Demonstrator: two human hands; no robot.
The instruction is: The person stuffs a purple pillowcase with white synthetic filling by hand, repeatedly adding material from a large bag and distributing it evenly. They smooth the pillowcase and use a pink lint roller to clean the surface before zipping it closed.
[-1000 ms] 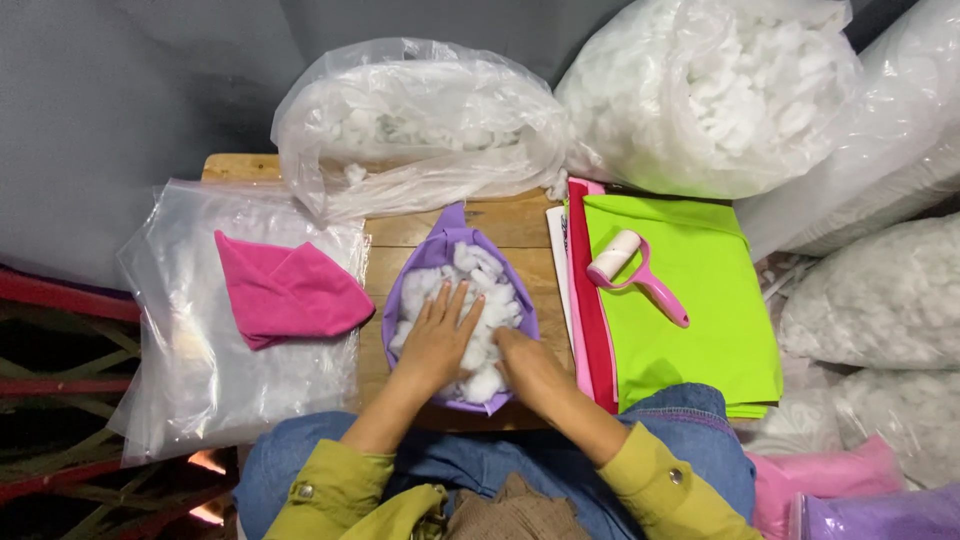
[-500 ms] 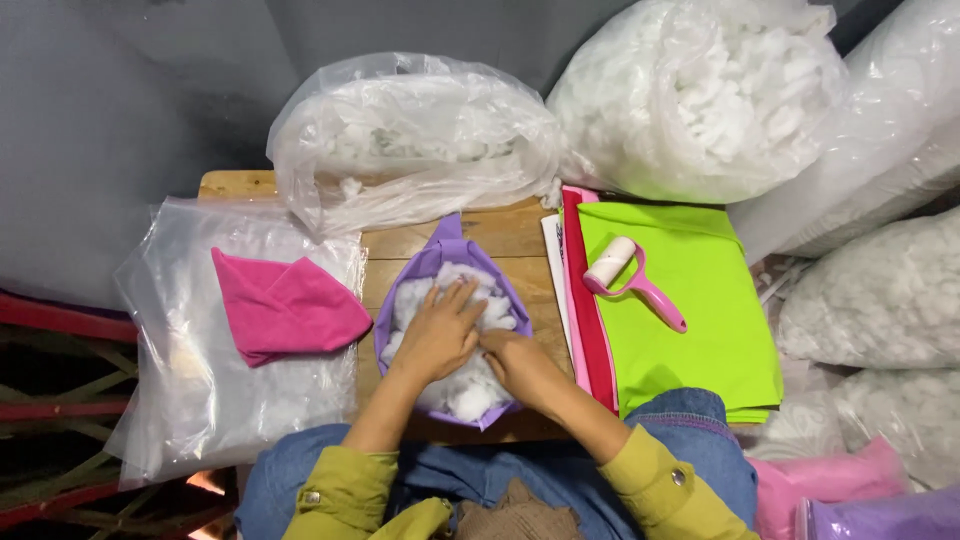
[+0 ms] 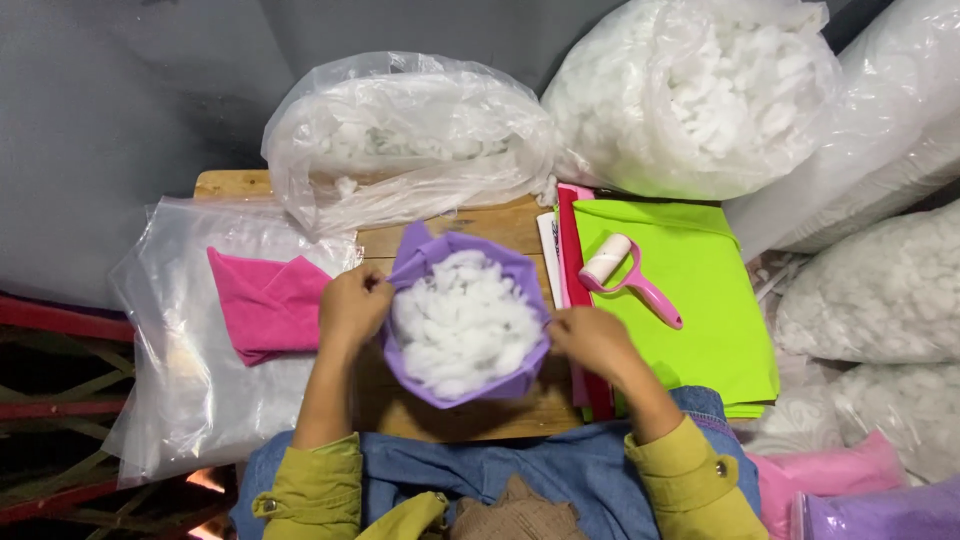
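Head view: purple fabric cover (image 3: 452, 385) sits mid wooden surface (image 3: 500, 225), mouth up, packed with white fibre stuffing (image 3: 462, 325); fill heaps to about rim level; left hand (image 3: 352, 305) closed on the cover's left rim, fingers curled over the edge, wrist low toward the body; right hand (image 3: 592, 340) closed on the right rim, knuckles up; both grips pinch fabric, holding the mouth spread between them; forearms in yellow-green sleeves angle in from the bottom edge.

Containers: 1 clear plastic bag (image 3: 400, 140) at the surface's far edge, partly full of white stuffing, sagging onto the wood; 1 bigger clear bag (image 3: 700, 90) far right, full of the same; more filled bags (image 3: 880, 290) stacked right; flat clear bag (image 3: 180, 380) left of the cover, pink folded cloth (image 3: 265, 305) on it, just beside the left hand; lime green fabric sheets (image 3: 700, 300) right of the cover, red sheet edge under them; pink-handled lint roller (image 3: 630, 275) lies on the green, near the right hand, not touching.
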